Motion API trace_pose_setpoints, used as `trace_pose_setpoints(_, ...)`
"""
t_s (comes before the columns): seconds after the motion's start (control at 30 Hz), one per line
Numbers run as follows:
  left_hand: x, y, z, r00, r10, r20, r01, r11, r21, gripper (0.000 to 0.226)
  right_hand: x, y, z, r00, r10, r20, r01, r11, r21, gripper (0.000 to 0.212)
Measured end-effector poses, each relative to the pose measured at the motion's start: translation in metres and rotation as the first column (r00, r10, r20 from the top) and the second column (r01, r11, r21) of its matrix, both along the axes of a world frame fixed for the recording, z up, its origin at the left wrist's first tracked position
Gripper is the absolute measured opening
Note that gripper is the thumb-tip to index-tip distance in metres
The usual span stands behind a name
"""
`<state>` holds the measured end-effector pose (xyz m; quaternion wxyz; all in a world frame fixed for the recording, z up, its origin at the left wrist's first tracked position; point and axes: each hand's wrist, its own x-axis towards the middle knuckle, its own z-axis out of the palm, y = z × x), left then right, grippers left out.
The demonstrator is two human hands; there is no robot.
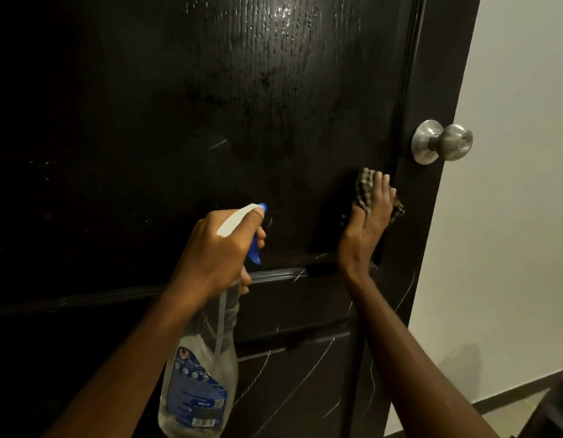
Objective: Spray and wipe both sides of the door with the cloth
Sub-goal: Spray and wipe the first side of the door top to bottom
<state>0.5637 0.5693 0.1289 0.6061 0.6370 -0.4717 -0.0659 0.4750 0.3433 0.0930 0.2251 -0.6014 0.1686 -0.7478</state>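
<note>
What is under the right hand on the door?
A checked cloth, pressed against the dark door by the right hand. Only its edges show; its middle and the door behind are covered.

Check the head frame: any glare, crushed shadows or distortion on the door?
Head view: glare on the wet upper door; its left side crushed to black; door edge slants, likely wide-angle distortion; left hand gripping the spray bottle, right hand pressing the checked cloth, and doorknob all sharp.

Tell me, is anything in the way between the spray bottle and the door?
Nothing visible. The left hand holds the spray bottle with its nozzle facing the door; the cloth under the right hand sits off to the side.
</note>
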Motion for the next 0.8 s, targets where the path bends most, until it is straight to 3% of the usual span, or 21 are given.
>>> trace_pose_setpoints(0.1,0.011,0.017,0.005,0.999,0.035,-0.003,-0.035,0.999,-0.036,0.045,0.037,0.033,0.006,0.975,-0.203,-0.086,0.196,0.977,-0.084,0.068)
trace_pose_setpoints(0.17,0.017,0.025,0.007,0.999,0.042,-0.012,-0.043,0.998,-0.042,0.046,0.05,0.049,-0.011,0.91,-0.343,-0.231,0.244,0.896,-0.37,0.07)
trace_pose_setpoints(0.27,0.025,0.032,0.007,0.998,0.053,-0.022,-0.054,0.997,-0.047,0.046,0.034,0.032,-0.052,0.772,-0.518,-0.369,0.126,0.694,-0.709,0.075)
trace_pose_setpoints(0.3,0.026,0.033,0.007,0.998,0.059,-0.021,-0.06,0.997,-0.047,0.045,0.023,0.019,-0.062,0.75,-0.545,-0.375,0.121,0.671,-0.732,0.077)
trace_pose_setpoints(0.37,0.028,0.035,0.008,0.998,0.068,-0.016,-0.069,0.996,-0.048,0.045,0.005,-0.004,-0.068,0.782,-0.513,-0.353,0.209,0.75,-0.628,0.079)
trace_pose_setpoints(0.47,0.03,0.038,0.009,0.997,0.079,0.001,-0.078,0.996,-0.037,0.045,0.002,-0.013,-0.03,0.902,-0.38,-0.204,0.332,0.914,-0.234,0.07)
trace_pose_setpoints(0.53,0.03,0.04,0.01,0.996,0.09,0.0,-0.09,0.995,-0.039,0.044,0.016,0.003,0.01,0.916,-0.376,-0.14,0.367,0.926,-0.082,0.071)
trace_pose_setpoints(0.57,0.031,0.042,0.011,0.995,0.096,-0.005,-0.096,0.994,-0.045,0.044,0.027,0.016,0.025,0.908,-0.396,-0.138,0.387,0.918,-0.088,0.071)
trace_pose_setpoints(0.63,0.032,0.044,0.014,0.994,0.105,-0.022,-0.106,0.992,-0.061,0.045,0.049,0.044,0.033,0.885,-0.432,-0.174,0.385,0.888,-0.25,0.069)
trace_pose_setpoints(0.73,0.033,0.048,0.017,0.993,0.115,-0.023,-0.116,0.991,-0.063,0.045,0.064,0.067,0.003,0.82,-0.499,-0.28,0.286,0.781,-0.555,0.068)
trace_pose_setpoints(0.8,0.033,0.049,0.018,0.993,0.115,-0.025,-0.116,0.992,-0.057,0.044,0.056,0.058,-0.027,0.778,-0.53,-0.339,0.243,0.75,-0.615,0.07)
